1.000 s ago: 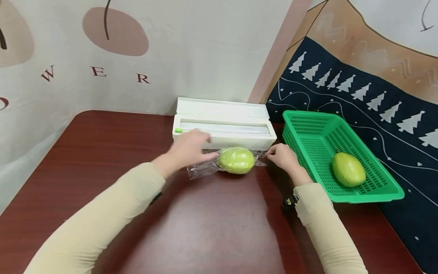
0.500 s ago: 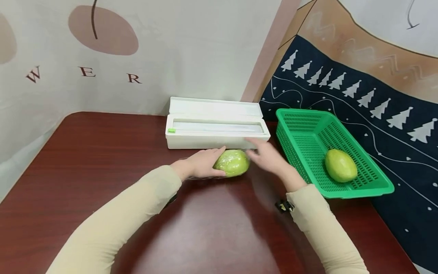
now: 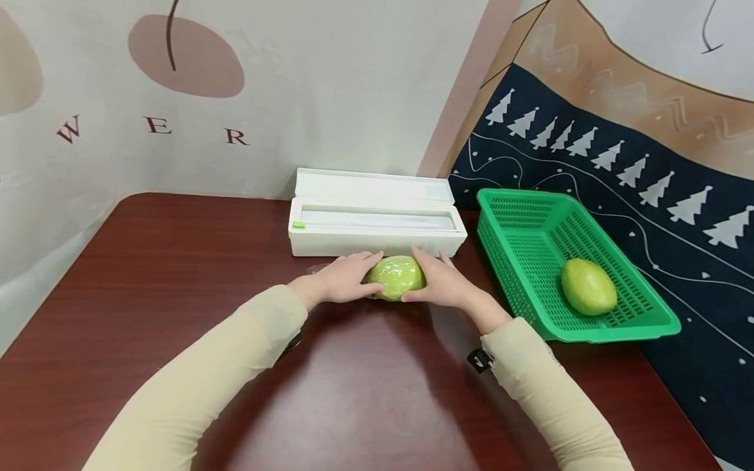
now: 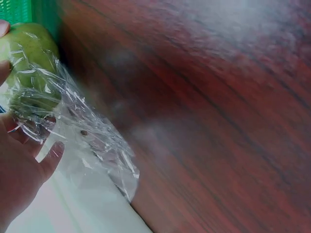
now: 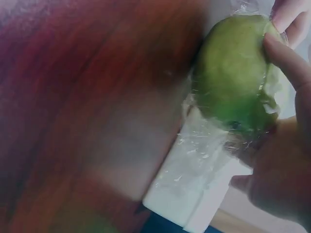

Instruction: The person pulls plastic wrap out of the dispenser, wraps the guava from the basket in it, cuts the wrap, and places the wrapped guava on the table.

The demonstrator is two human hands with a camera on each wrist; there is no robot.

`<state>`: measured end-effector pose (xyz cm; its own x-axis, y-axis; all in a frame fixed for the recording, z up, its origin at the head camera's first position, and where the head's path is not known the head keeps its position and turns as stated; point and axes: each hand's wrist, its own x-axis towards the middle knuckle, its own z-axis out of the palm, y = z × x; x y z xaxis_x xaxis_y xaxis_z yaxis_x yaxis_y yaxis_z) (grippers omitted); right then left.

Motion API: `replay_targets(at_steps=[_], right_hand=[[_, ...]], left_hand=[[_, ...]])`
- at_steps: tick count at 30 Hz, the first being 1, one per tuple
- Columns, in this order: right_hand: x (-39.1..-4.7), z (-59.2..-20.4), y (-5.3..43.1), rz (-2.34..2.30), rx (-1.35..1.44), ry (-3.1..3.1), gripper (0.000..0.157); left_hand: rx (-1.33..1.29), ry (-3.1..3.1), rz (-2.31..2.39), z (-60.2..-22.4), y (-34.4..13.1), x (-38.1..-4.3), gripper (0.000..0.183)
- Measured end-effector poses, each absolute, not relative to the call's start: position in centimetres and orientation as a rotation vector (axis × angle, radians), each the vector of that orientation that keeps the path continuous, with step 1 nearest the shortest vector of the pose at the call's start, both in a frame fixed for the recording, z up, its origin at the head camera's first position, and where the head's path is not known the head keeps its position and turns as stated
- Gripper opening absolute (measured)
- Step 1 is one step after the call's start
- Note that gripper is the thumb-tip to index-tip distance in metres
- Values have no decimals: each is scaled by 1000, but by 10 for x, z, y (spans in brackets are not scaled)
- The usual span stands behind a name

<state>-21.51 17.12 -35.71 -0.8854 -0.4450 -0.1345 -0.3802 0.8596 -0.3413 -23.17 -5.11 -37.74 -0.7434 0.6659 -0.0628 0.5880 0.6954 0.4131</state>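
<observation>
A green mango [image 3: 396, 277] in clear cling film lies on the brown table, just in front of a long white box. My left hand [image 3: 347, 277] holds its left side, the thumb toward me and the fingers over the far side. From the right, my right hand [image 3: 438, 280] grips the other end in the same way. Loose cling film [image 4: 104, 150] trails off the mango in the left wrist view, near my left fingers. The right wrist view shows the film drawn closely over the mango [image 5: 235, 73], with my right thumb [image 5: 286, 56] pressed on it.
The white cling film dispenser [image 3: 377, 245] stands open at the back, with a small green slider [image 3: 298, 224] at its left. A green plastic basket [image 3: 518, 255] to the right holds another mango [image 3: 588, 286]. Patterned cloth hangs behind the table [image 3: 194, 261].
My left hand has come right onto the mango, covering the film at that end. My right hand has left the right film end and closed on the mango. The mango has shifted slightly.
</observation>
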Motion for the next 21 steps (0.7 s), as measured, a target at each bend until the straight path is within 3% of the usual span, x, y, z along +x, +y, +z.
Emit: replay_targets(at_steps=[8,15,21], right_hand=[[-220,-367,175,-795,-463,2665,103],[-225,-368,175,-1055,-370,2530,75],[-229,-372,172,-1347,-214,2305,66]], left_hand=[[976,2683,576,-379,-53,-230,74],[917,2657,607,-378,-53,-231,73],[865,2614,680,-377,-56,-232,72]])
